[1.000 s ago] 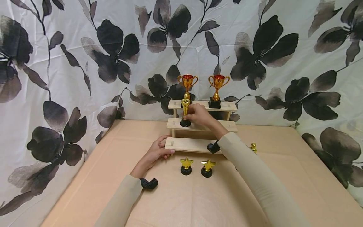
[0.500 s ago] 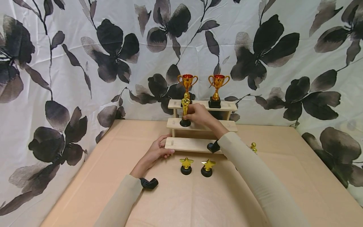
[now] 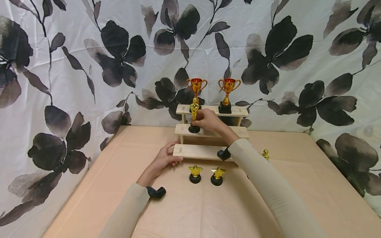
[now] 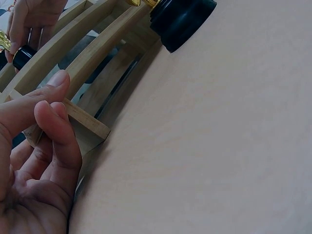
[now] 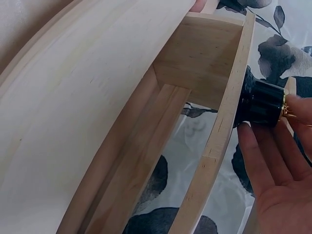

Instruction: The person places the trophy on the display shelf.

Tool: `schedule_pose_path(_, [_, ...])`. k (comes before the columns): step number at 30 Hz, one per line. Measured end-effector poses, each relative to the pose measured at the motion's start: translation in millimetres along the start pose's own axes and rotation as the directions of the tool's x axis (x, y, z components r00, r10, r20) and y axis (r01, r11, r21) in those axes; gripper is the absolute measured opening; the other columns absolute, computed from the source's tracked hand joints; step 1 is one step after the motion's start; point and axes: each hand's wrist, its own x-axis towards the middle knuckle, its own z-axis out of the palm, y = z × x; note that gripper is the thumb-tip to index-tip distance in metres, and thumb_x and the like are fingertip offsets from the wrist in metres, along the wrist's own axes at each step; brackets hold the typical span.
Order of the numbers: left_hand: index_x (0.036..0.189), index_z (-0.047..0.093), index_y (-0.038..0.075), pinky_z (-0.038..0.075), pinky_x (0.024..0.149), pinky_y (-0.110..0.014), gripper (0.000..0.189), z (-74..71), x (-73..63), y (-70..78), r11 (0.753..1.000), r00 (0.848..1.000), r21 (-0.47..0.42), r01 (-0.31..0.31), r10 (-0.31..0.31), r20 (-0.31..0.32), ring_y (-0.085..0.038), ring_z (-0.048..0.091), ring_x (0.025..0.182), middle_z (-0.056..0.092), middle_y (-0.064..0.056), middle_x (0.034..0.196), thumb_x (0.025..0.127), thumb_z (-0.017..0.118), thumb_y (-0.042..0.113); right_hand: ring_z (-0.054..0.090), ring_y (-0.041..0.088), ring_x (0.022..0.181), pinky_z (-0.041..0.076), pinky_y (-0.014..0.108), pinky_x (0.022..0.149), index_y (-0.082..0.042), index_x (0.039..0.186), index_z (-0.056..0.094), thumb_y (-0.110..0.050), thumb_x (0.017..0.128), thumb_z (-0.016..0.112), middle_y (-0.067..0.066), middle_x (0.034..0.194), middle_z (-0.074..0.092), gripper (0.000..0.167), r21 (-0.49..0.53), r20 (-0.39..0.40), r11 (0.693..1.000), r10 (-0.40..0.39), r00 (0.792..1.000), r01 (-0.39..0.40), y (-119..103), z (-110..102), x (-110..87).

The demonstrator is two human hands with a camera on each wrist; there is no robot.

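A three-step wooden stand [image 3: 196, 151] stands on the table. My left hand [image 3: 163, 159] holds the left end of its lowest step; in the left wrist view, thumb [image 4: 48, 92] and curled fingers pinch the board's corner. On the middle step's left part, a slim gold trophy [image 3: 194, 114] rests upright on its round black base [image 5: 263, 100]. My right hand [image 3: 209, 120] pinches this trophy just above the base. Two gold two-handled cup trophies, a left one [image 3: 196, 86] and a right one [image 3: 228, 87], stand on the top step.
Two gold star trophies, a left one [image 3: 195, 173] and a right one [image 3: 218, 176], stand before the stand. Another gold trophy [image 3: 266, 154] is at the right, partly hidden by the right sleeve [image 3: 268, 188]. A floral cloth [image 3: 220, 19] hangs behind the table [image 3: 98, 185].
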Motion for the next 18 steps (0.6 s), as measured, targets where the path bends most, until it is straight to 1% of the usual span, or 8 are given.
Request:
schedule_pose_path(4, [0.157,0.035,0.014,0.05,0.057,-0.021,0.083,-1.2,1.2,-0.8,1.0,1.0,-0.001,0.006,-0.006,0.0,-0.01,0.06,0.065,0.074,-0.005,0.098,0.088,0.077,-0.003,0.071,0.027,0.103,0.055,0.043,0.094,-0.007,0.106,0.071,-0.024,0.094,0.076,0.012,0.108,0.076,0.022,0.015,-0.005,1.0,0.014,1.0,-0.014,0,0,-0.3])
schedule_pose_path(9, [0.157,0.035,0.014,0.051,0.058,-0.021,0.083,-1.2,2.6,-0.8,1.0,1.0,-0.003,0.001,-0.001,0.003,-0.011,0.061,0.067,0.074,-0.005,0.099,0.088,0.078,-0.003,0.07,0.026,0.102,0.055,0.042,0.091,-0.007,0.107,0.072,-0.03,0.092,0.078,0.011,0.108,0.075,0.028,-0.012,-0.017,1.0,0.021,1.0,-0.022,-1,-4,-3.1])
schedule_pose_path(13, [0.157,0.035,0.014,0.051,0.058,-0.02,0.082,-1.0,2.7,-0.7,1.0,1.0,-0.005,-0.006,0.006,0.009,-0.011,0.061,0.069,0.074,-0.006,0.099,0.088,0.077,-0.002,0.069,0.027,0.106,0.055,0.044,0.095,-0.005,0.115,0.072,-0.031,0.092,0.079,0.013,0.113,0.074,0.036,-0.022,-0.014,0.999,0.036,0.999,-0.037,0,-7,-7.3])
schedule_pose_path(18, [0.155,0.038,0.016,0.05,0.057,-0.021,0.08,0.1,1.8,-0.3,1.0,1.0,0.003,-0.007,0.007,-0.001,-0.011,0.061,0.067,0.074,-0.007,0.099,0.088,0.078,-0.002,0.069,0.028,0.112,0.055,0.044,0.099,-0.004,0.126,0.069,-0.033,0.092,0.078,0.014,0.121,0.073,0.046,-0.014,-0.003,0.998,0.065,0.998,-0.065,3,-10,-15.8])
